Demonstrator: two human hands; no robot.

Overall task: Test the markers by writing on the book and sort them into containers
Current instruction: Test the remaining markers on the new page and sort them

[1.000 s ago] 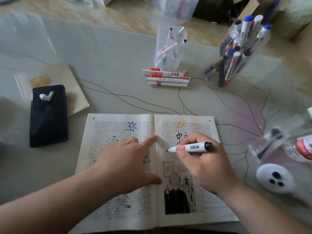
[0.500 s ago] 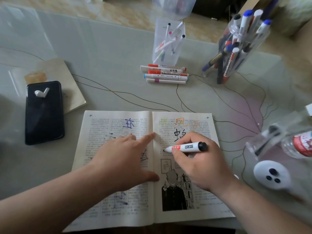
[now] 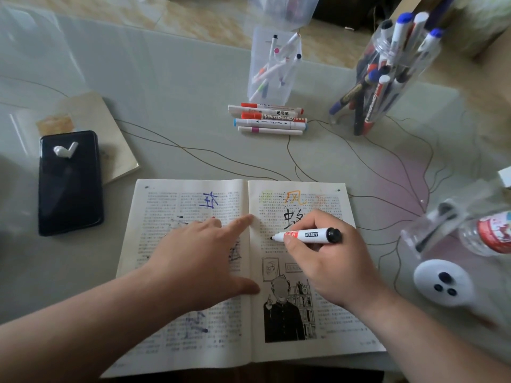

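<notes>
Left hand (image 3: 201, 261) flat on book (image 3: 190, 341), fingers spread, right hand (image 3: 329, 261) gripping marker (image 3: 307, 234), tip on page

My left hand (image 3: 204, 261) lies flat at frame centre, forefinger and thumb spread; just right, my right hand (image 3: 331, 264) pinches the marker (image 3: 307, 234), fingers curled

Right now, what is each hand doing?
Left hand: open, flat on the book, holding it down.
Right hand: grips the marker, tip on the right page.
</notes>
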